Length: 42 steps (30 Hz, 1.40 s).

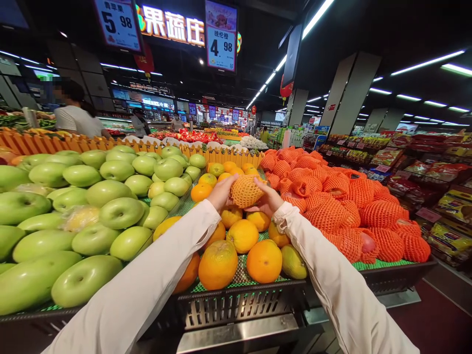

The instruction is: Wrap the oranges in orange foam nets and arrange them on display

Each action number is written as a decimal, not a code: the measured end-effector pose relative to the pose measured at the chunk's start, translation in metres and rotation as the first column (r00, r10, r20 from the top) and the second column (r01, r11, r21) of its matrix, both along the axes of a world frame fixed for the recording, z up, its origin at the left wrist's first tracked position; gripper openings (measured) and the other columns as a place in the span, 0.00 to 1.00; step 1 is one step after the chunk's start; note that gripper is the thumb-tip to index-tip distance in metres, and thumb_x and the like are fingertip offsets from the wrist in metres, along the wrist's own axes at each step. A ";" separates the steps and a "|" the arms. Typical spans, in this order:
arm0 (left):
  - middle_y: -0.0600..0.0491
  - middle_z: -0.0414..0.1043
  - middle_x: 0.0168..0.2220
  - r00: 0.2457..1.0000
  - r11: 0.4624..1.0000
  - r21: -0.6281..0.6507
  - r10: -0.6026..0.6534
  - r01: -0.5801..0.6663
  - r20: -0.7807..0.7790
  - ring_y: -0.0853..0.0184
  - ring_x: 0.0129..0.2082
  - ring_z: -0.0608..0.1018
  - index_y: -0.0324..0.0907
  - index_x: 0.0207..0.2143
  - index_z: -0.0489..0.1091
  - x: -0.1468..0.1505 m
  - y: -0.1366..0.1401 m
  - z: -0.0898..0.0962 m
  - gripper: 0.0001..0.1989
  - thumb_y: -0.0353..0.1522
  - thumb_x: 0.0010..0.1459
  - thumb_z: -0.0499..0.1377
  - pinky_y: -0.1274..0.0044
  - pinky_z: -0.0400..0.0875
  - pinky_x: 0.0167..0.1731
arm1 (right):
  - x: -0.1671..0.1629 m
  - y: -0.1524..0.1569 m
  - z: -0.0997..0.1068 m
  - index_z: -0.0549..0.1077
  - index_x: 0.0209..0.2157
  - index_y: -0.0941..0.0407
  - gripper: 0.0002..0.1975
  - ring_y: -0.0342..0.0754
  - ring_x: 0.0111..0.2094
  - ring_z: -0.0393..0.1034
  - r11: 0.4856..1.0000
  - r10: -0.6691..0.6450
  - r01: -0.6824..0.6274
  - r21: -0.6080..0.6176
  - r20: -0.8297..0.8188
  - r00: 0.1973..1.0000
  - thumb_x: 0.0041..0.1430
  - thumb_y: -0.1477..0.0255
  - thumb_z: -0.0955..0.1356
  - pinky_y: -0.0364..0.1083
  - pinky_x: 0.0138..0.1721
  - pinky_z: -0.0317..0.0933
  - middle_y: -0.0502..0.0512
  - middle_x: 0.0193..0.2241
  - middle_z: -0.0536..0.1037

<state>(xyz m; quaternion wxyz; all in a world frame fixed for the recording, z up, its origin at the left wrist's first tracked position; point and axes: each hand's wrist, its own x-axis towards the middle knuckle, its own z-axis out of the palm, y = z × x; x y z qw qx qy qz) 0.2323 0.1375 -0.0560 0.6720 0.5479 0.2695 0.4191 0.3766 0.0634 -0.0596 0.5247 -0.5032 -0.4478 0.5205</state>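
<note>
Both of my hands are raised over the oranges (242, 236) in the middle section of the display. Between them is a round fruit in a yellow foam net (246, 191). My left hand (222, 192) presses on its left side, and my right hand (271, 197) curls round its right side. The net covers nearly all of the fruit's skin, and most of my fingers are hidden behind it. Below lie loose oranges, some with greenish skin, on a green mesh mat (241, 270).
Green apples (121, 213) are heaped on the left, behind a clear divider. Fruit in red foam nets (324, 196) is piled on the right. A black slatted basket edge (239, 305) runs along the front. A person (75, 115) stands at the far left, beyond an orange picket fence (236, 158).
</note>
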 end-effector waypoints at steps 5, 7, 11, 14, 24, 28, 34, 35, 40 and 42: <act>0.47 0.74 0.41 0.995 0.995 0.012 -0.099 0.099 -0.033 0.68 0.30 0.76 0.41 0.40 0.72 -0.001 -0.004 0.001 0.21 0.48 0.55 0.67 0.80 0.70 0.25 | -0.001 0.000 0.001 0.56 0.68 0.54 0.47 0.39 0.43 0.71 1.000 -0.020 0.020 0.011 -0.041 0.999 0.52 0.54 0.74 0.41 0.42 0.72 0.58 0.49 0.70; 0.47 0.72 0.47 0.997 0.996 0.054 -0.077 0.077 -0.010 0.69 0.33 0.76 0.41 0.42 0.69 0.000 -0.010 0.003 0.22 0.45 0.53 0.69 0.79 0.72 0.29 | 0.000 0.001 0.004 0.57 0.68 0.55 0.42 0.36 0.42 0.71 0.995 -0.086 0.091 0.043 -0.101 0.991 0.57 0.54 0.71 0.39 0.42 0.72 0.57 0.48 0.70; 0.46 0.68 0.53 0.999 0.973 0.230 0.037 -0.034 -0.007 0.67 0.41 0.75 0.40 0.44 0.67 0.002 -0.015 0.006 0.22 0.33 0.49 0.72 0.76 0.73 0.35 | -0.002 0.000 0.009 0.59 0.68 0.54 0.38 0.33 0.41 0.70 0.980 -0.161 0.182 0.075 -0.229 0.960 0.62 0.52 0.68 0.35 0.43 0.70 0.55 0.42 0.72; 0.49 0.70 0.43 0.987 0.927 0.347 0.161 -0.141 -0.029 0.70 0.35 0.73 0.38 0.39 0.68 0.001 -0.012 0.006 0.18 0.31 0.49 0.71 0.77 0.70 0.36 | -0.002 0.000 0.007 0.60 0.67 0.55 0.40 0.32 0.42 0.69 0.971 -0.170 0.206 0.122 -0.257 0.951 0.58 0.55 0.72 0.32 0.42 0.69 0.54 0.42 0.72; 0.54 0.69 0.26 0.994 0.900 0.435 0.021 0.026 -0.103 0.72 0.24 0.67 0.39 0.26 0.69 -0.001 -0.010 0.006 0.11 0.33 0.50 0.68 0.78 0.61 0.27 | 0.016 0.009 -0.009 0.61 0.65 0.55 0.44 0.36 0.44 0.71 0.961 -0.120 0.139 0.240 -0.091 0.989 0.52 0.55 0.75 0.36 0.42 0.72 0.56 0.47 0.71; 0.55 0.66 0.26 0.992 0.898 0.430 0.118 -0.091 -0.037 0.71 0.27 0.68 0.40 0.25 0.64 -0.007 0.001 0.009 0.10 0.32 0.52 0.64 0.79 0.61 0.26 | 0.016 0.007 -0.003 0.59 0.67 0.53 0.45 0.34 0.41 0.70 0.960 -0.240 0.255 0.115 -0.127 0.962 0.55 0.45 0.70 0.34 0.39 0.69 0.57 0.45 0.71; 0.54 0.68 0.33 0.992 0.941 0.328 0.110 -0.086 -0.056 0.71 0.30 0.71 0.39 0.33 0.65 -0.008 0.003 0.009 0.14 0.37 0.51 0.65 0.81 0.61 0.23 | 0.005 -0.003 0.008 0.62 0.66 0.58 0.44 0.30 0.39 0.67 0.942 -0.312 0.326 0.077 -0.151 0.938 0.65 0.39 0.56 0.26 0.33 0.60 0.59 0.39 0.70; 0.54 0.68 0.34 0.997 0.932 0.360 0.059 -0.035 -0.057 0.71 0.29 0.71 0.39 0.35 0.65 -0.006 0.000 0.008 0.18 0.39 0.48 0.67 0.80 0.61 0.24 | 0.002 -0.004 0.009 0.62 0.66 0.59 0.44 0.30 0.38 0.67 0.949 -0.296 0.308 0.070 -0.135 0.945 0.65 0.39 0.56 0.26 0.32 0.58 0.59 0.38 0.70; 0.56 0.66 0.29 0.996 0.807 0.586 -0.021 0.069 -0.089 0.73 0.27 0.68 0.39 0.30 0.65 -0.002 -0.002 0.003 0.24 0.47 0.44 0.70 0.79 0.63 0.28 | -0.003 -0.006 0.010 0.60 0.67 0.60 0.45 0.30 0.35 0.66 0.968 -0.227 0.234 0.086 -0.089 0.970 0.64 0.39 0.57 0.26 0.27 0.54 0.57 0.37 0.70; 0.56 0.65 0.28 0.997 0.784 0.618 -0.017 0.059 -0.073 0.73 0.27 0.67 0.39 0.29 0.65 -0.003 0.005 0.002 0.23 0.47 0.47 0.68 0.79 0.62 0.27 | -0.002 -0.005 0.009 0.61 0.65 0.61 0.45 0.30 0.34 0.65 0.966 -0.236 0.245 0.082 -0.100 0.967 0.64 0.38 0.57 0.26 0.26 0.52 0.57 0.36 0.70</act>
